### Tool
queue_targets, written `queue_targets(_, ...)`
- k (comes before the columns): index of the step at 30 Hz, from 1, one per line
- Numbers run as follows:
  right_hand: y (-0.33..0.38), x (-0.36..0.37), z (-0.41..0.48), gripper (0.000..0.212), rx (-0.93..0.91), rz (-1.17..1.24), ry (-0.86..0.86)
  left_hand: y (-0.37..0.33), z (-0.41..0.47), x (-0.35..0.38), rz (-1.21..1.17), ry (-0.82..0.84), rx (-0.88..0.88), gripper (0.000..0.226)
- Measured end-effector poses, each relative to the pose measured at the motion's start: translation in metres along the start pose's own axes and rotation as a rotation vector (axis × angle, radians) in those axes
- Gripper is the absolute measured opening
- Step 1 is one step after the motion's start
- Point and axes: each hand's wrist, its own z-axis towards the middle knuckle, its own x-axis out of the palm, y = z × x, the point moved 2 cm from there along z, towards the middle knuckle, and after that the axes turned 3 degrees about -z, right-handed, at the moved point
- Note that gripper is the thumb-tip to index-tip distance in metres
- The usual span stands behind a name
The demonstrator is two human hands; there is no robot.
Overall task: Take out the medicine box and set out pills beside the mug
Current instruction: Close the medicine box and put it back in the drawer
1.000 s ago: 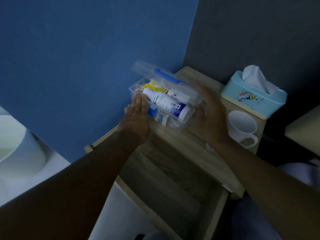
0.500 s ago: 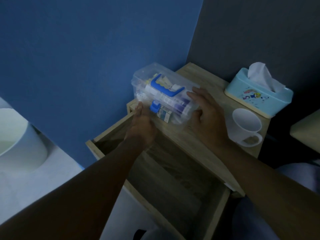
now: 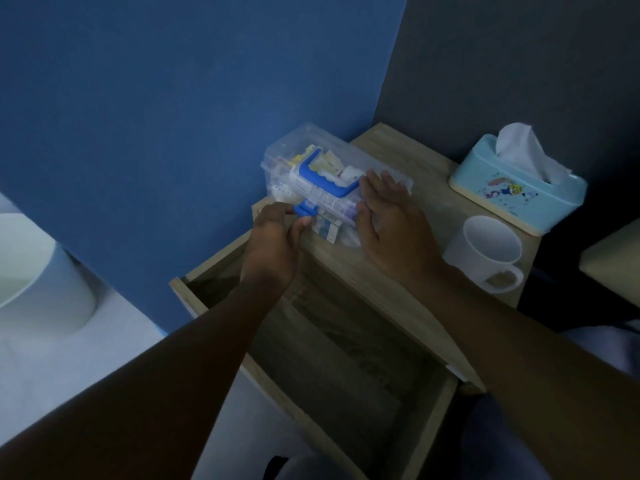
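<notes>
Both hands on medicine box (image 3: 313, 161) — left hand (image 3: 273, 242) pinching blue latch (image 3: 304, 209), right hand (image 3: 388, 216) flat, open.

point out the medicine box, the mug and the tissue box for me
medicine box (image 3: 304, 157): head view, on the clear lid left of the blue handle
mug (image 3: 491, 240): head view, on the pale inside of the cup
tissue box (image 3: 519, 188): head view, on the light blue front wall by the cartoon print

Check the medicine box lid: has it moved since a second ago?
Yes. The lid has swung down shut onto the medicine box, which sits on the nightstand; left hand at the blue latch.
</notes>
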Motion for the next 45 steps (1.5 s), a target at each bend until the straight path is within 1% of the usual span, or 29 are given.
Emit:
queue_targets(4, -0.001, 0.000, 0.001, 0.049, -0.016, -0.016, 0.001, -0.003, -0.001, 0.003, -0.044, -0.063, 0.004, 0.036)
queue_targets(9, -0.002, 0.000, 0.001, 0.050, -0.025, -0.013, 0.017, -0.018, 0.007, 0.004, -0.145, -0.110, 0.021, 0.024)
queue_targets(12, 0.000, -0.001, 0.000, 0.050, -0.020, -0.003, 0.005, -0.026, 0.014, 0.003, -0.196, -0.148, -0.019, 0.015)
queue_targets(15, 0.000, 0.000, 0.000, 0.050, -0.012, 0.002, 0.012, -0.026, 0.016, 0.003, -0.245, -0.165, -0.081, 0.012)
queue_targets(17, 0.000, 0.000, 0.000, 0.050, -0.009, 0.005, 0.013, -0.025, 0.015, 0.004, -0.278, -0.176, -0.099, 0.012)
queue_targets(20, 0.000, 0.001, 0.000, 0.049, -0.005, 0.011, 0.011, -0.026, 0.010, 0.004, -0.323, -0.233, -0.102, 0.019)
queue_targets(23, 0.000, 0.001, -0.001, 0.049, -0.010, 0.013, 0.008, -0.028, 0.003, 0.008, -0.391, -0.268, -0.111, 0.021)
queue_targets(27, -0.001, -0.001, 0.000, 0.047, -0.020, 0.026, 0.018, -0.029, -0.004, 0.021, -0.393, -0.254, -0.179, 0.032)
queue_targets(33, -0.004, -0.001, 0.000, 0.047, -0.022, 0.079, 0.043, -0.025, -0.009, 0.039, -0.304, -0.240, -0.150, 0.039)
queue_targets(38, -0.004, 0.000, 0.000, 0.047, -0.020, 0.085, 0.052, -0.016, -0.008, 0.042, -0.284, -0.177, -0.148, 0.048)
queue_targets(40, -0.003, 0.000, 0.000, 0.047, -0.014, 0.085, 0.050, -0.016, -0.007, 0.040, -0.317, -0.135, -0.162, 0.050)
queue_targets(45, -0.003, -0.001, 0.000, 0.048, -0.005, 0.119, 0.064, -0.014, -0.007, 0.032, -0.526, -0.007, -0.192, 0.057)
